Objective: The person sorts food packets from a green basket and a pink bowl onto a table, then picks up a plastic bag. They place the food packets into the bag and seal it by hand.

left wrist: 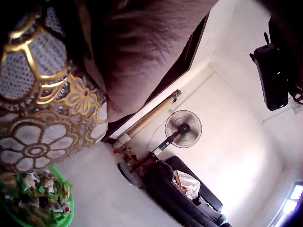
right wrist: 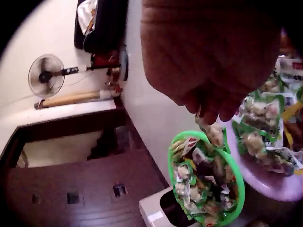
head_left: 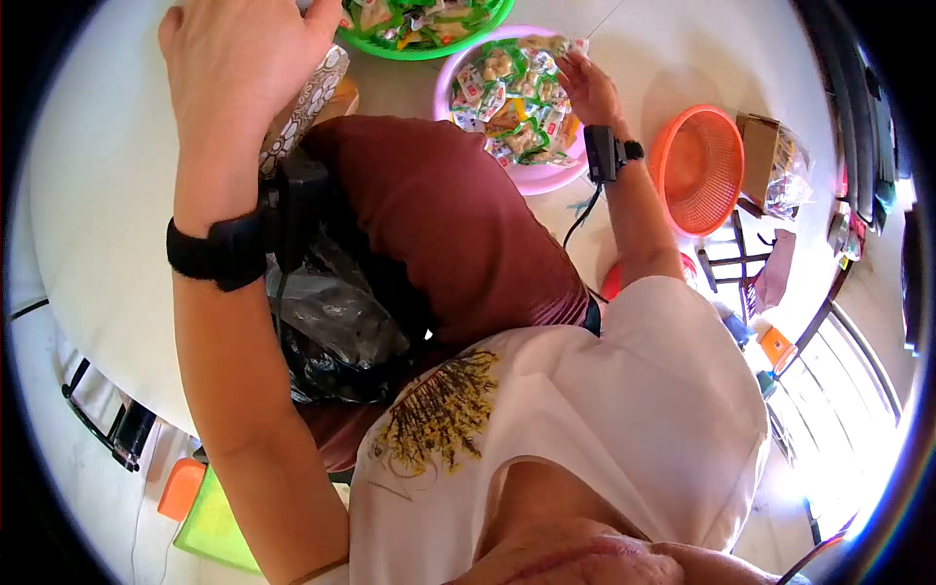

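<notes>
In the head view my right hand is at the right rim of a pink basin filled with small clear-and-green packets. Its fingers pinch one packet above the basin's far side; the right wrist view shows that packet hanging from the fingertips near a green basket of similar packets. My left hand lies over the white tabletop beside a gold-and-white patterned cover. The top edge of the head view cuts off its fingers, and their hold is hidden.
An orange basket stands right of the pink basin, with a cardboard box beyond it. A black plastic bag is by the lap. Below the table are a green tray and an orange item.
</notes>
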Available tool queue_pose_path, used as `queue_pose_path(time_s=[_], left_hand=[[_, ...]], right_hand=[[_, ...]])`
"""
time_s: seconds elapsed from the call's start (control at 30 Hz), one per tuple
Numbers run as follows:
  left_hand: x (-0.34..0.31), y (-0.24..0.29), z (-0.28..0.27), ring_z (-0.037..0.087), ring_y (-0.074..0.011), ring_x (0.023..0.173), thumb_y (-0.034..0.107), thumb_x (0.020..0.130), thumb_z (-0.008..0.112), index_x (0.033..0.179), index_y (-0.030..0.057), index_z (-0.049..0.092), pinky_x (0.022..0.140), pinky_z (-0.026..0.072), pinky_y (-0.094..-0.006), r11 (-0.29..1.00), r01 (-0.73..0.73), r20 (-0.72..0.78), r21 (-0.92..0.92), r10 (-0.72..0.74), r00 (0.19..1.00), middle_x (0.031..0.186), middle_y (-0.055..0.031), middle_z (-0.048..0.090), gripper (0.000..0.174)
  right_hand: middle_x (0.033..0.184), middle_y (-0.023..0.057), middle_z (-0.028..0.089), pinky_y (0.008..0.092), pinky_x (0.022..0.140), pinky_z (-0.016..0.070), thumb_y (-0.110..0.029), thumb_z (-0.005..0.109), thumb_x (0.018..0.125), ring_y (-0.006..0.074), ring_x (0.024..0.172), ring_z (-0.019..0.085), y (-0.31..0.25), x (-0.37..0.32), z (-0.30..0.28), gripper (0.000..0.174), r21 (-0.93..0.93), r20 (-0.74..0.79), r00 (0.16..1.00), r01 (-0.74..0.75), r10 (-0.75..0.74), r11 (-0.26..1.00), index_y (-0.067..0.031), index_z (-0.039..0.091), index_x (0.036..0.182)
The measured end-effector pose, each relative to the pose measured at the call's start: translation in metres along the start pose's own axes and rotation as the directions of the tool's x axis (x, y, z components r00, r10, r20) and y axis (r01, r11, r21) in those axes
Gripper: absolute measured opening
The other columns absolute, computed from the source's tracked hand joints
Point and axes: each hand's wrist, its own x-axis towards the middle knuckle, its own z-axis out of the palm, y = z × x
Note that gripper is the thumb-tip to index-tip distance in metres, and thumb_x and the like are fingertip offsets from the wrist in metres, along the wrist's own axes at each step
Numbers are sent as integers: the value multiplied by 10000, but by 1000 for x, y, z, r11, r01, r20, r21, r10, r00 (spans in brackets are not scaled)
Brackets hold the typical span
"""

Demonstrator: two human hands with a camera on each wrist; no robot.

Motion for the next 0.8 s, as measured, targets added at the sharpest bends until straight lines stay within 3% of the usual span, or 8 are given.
queue_pose_path(time_s=[0.03, 0.1, 0.2, 0.23, 0.33, 0.43, 0.63, 0.8], left_hand=[[0, 0, 2, 367, -365, 1187, 166, 668, 637, 1164, 58, 484, 974, 286, -461, 1000, 2, -7, 3, -2, 1000, 1269, -190, 415, 529], [-1, -2, 0, 366, -366, 1188, 173, 671, 637, 1169, 57, 483, 974, 285, -464, 1000, 13, 2, -1, -13, 1000, 1272, -190, 413, 533], [1, -2, -5, 364, -366, 1192, 183, 676, 640, 1173, 56, 487, 972, 284, -475, 999, 27, 31, -21, -26, 999, 1277, -191, 410, 535], [2, -4, -6, 362, -366, 1194, 183, 675, 641, 1172, 56, 488, 974, 283, -475, 1000, 24, 48, 3, -25, 999, 1279, -192, 408, 535], [1, -10, -2, 364, -357, 1199, 202, 680, 648, 1175, 86, 493, 966, 292, -476, 999, 2, 63, 37, -4, 998, 1284, -174, 413, 531], [3, -14, 5, 384, -330, 1199, 266, 701, 662, 1185, 176, 504, 938, 325, -477, 998, -55, -7, 7, 55, 998, 1288, -111, 439, 518], [5, -14, 0, 382, -328, 1203, 257, 697, 664, 1192, 174, 502, 942, 324, -476, 998, -56, 20, -40, 57, 998, 1290, -113, 439, 527], [3, -15, 2, 380, -326, 1206, 255, 693, 667, 1193, 186, 504, 959, 312, -464, 997, -45, 21, -60, 47, 999, 1296, -109, 437, 530]], right_hand=[[1055, 85, 575, 371, 791, 467, -127, 459, 889, 229, 1006, 555, 5, -6, -6, 256, 14, -48, 999, 7, -7, 1000, 7, 522, 1099], [1000, 109, 604, 351, 794, 472, -168, 532, 843, 237, 952, 579, 24, -1, -56, 283, -804, 4, 990, 88, -143, 589, -3, 548, 1073], [908, 141, 624, 350, 767, 472, -231, 634, 721, 292, 860, 593, 49, -8, -65, 386, -980, -168, 928, -122, -331, 157, -28, 593, 1047], [907, 146, 620, 358, 783, 464, -241, 636, 707, 308, 862, 586, 60, -13, -48, 401, -935, -345, 819, -256, -459, 247, -32, 599, 1047], [1011, 181, 605, 371, 876, 416, -235, 615, 729, 297, 975, 565, 57, -14, 15, 373, -996, 76, 803, 83, -591, -15, -1, 603, 1019], [998, 179, 612, 365, 803, 459, -193, 590, 759, 290, 892, 593, 59, 25, 66, 320, -927, 199, 848, 326, -491, 188, 7, 605, 1008], [830, 120, 651, 322, 589, 496, -238, 615, 738, 206, 672, 624, 87, 136, 135, 297, -679, 14, 995, 84, -101, 729, -21, 629, 941], [786, 105, 648, 319, 664, 482, -274, 598, 696, 249, 690, 610, 102, 213, 145, 302, -801, -127, 972, 17, -199, 598, -33, 637, 874]])
